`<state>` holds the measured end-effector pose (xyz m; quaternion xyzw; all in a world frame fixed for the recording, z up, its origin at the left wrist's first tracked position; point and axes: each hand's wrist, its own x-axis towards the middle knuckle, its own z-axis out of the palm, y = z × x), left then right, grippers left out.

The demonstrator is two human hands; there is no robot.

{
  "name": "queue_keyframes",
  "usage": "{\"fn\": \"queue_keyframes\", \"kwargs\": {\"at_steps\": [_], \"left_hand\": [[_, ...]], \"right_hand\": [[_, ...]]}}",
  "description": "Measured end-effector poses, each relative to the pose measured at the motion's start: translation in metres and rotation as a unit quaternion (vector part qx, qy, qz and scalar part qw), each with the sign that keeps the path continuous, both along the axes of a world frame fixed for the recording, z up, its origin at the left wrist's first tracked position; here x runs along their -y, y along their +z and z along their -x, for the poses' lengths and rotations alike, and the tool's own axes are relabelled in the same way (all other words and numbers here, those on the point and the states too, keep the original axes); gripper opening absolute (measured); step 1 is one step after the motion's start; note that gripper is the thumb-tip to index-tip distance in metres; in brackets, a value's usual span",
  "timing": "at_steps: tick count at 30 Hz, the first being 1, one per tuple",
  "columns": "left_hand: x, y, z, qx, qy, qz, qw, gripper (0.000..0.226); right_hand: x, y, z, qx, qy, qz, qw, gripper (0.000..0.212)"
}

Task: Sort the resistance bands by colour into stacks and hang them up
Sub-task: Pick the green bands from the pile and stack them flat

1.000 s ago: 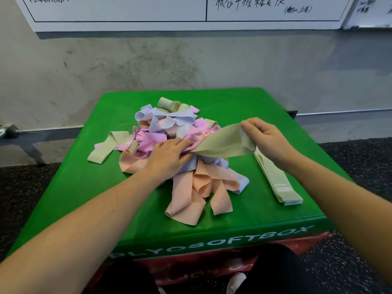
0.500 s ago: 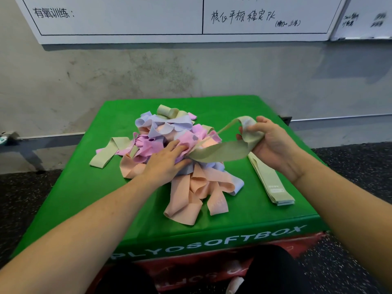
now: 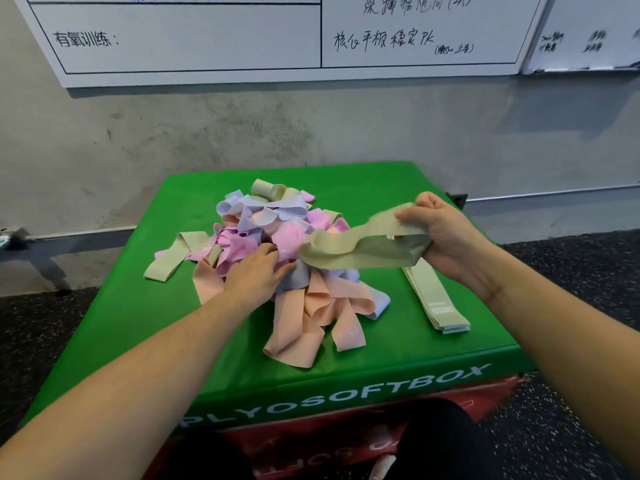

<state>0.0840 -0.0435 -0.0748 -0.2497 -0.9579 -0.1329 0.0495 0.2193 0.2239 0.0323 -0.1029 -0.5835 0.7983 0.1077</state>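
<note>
A green box [image 3: 145, 323] marked PLYOSOFTBOX on its near edge stands against a grey wall [image 3: 173, 143], with a red box [image 3: 485, 396] under it and a whiteboard [image 3: 194, 39] with handwriting above. On the box top lies a tangled pile [image 3: 277, 244] of bands in lilac, pink, peach and pale green, spread from the middle toward the far side, with peach loops [image 3: 304, 323] trailing toward the near edge and one green loop [image 3: 173, 258] lying out at the left. The left hand [image 3: 256, 275] rests on the pile's near left part, its fingers curled down into the pink and grey bands; whether they pinch one or only press cannot be told. The right hand [image 3: 446, 237] is raised above the right side of the box, its grip closed on one end of a green band [image 3: 360, 247], fingers curled over the top and thumb beneath. That band hangs in the air, stretching left and slightly down from the hand to the pile's right edge, where its other end meets the pink bands beside the left fingers. Below the right hand, a flat stack [image 3: 436, 299] of green bands lies near the box's right edge, running near to far, apart from the pile. Dark speckled floor [image 3: 571, 271] surrounds the box
</note>
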Motion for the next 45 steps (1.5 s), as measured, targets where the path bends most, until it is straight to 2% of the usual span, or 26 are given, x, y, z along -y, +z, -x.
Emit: {"fn": "queue_keyframes", "kwargs": {"at_steps": [3, 5, 7, 10, 13, 15, 17, 20, 24, 26, 29, 30, 33, 36, 39, 43, 45], "left_hand": [[0.001, 0.0, 0.002, -0.035, 0.007, 0.03, 0.999, 0.046], [0.0, 0.005, 0.003, -0.06, 0.02, 0.034, 0.997, 0.052], [0.0, 0.015, 0.002, -0.046, 0.052, 0.039, 0.997, 0.068], [0.0, 0.027, 0.002, 0.021, 0.074, 0.065, 0.995, 0.105], [-0.005, 0.037, 0.001, 0.068, 0.039, -0.007, 0.997, 0.127], [-0.013, 0.047, -0.007, 0.12, -0.033, -0.126, 0.984, 0.117], [-0.023, 0.061, -0.024, 0.174, -0.102, -0.222, 0.954, 0.088], [-0.04, 0.083, -0.052, 0.236, -0.16, -0.307, 0.908, 0.052], [-0.06, 0.095, -0.075, 0.307, -0.172, -0.374, 0.858, 0.021], [-0.068, 0.095, -0.083, 0.324, -0.176, -0.378, 0.849, 0.022], [-0.08, 0.096, -0.092, 0.316, -0.181, -0.385, 0.848, 0.037], [-0.083, 0.097, -0.095, 0.314, -0.185, -0.389, 0.846, 0.036], [-0.092, 0.099, -0.103, 0.301, -0.189, -0.408, 0.841, 0.013], [-0.098, 0.098, -0.11, 0.341, -0.199, -0.42, 0.817, 0.015], [-0.104, 0.098, -0.119, 0.385, -0.199, -0.448, 0.782, 0.015], [-0.109, 0.1, -0.124, 0.386, -0.189, -0.475, 0.768, 0.014], [-0.11, 0.102, -0.125, 0.39, -0.173, -0.498, 0.755, 0.014]], "right_hand": [[-0.002, 0.004, -0.003, -0.015, -0.002, -0.004, 1.0, 0.048], [-0.001, 0.003, -0.007, -0.018, 0.013, -0.01, 1.0, 0.048], [0.0, 0.003, -0.01, -0.027, 0.028, -0.01, 0.999, 0.048], [0.003, 0.005, -0.011, -0.042, 0.05, -0.017, 0.998, 0.046], [0.013, 0.008, -0.01, -0.042, 0.074, -0.033, 0.996, 0.043], [0.019, 0.012, -0.008, -0.044, 0.099, -0.031, 0.994, 0.038], [0.023, 0.016, -0.007, -0.044, 0.123, -0.032, 0.991, 0.032], [0.025, 0.022, -0.008, -0.043, 0.146, -0.057, 0.987, 0.033], [0.025, 0.027, -0.016, -0.037, 0.158, -0.136, 0.977, 0.032], [0.024, 0.029, -0.021, -0.027, 0.153, -0.176, 0.972, 0.022], [0.021, 0.032, -0.028, -0.009, 0.139, -0.218, 0.966, 0.015], [0.02, 0.033, -0.03, -0.003, 0.134, -0.236, 0.962, 0.014], [0.016, 0.033, -0.037, 0.017, 0.114, -0.277, 0.954, 0.015], [0.009, 0.034, -0.045, 0.028, 0.09, -0.306, 0.947, 0.019], [0.0, 0.035, -0.055, 0.014, 0.098, -0.299, 0.949, 0.021], [-0.02, 0.028, -0.062, 0.018, 0.103, -0.232, 0.967, 0.018], [-0.03, 0.023, -0.067, 0.03, 0.105, -0.242, 0.964, 0.02]]}}
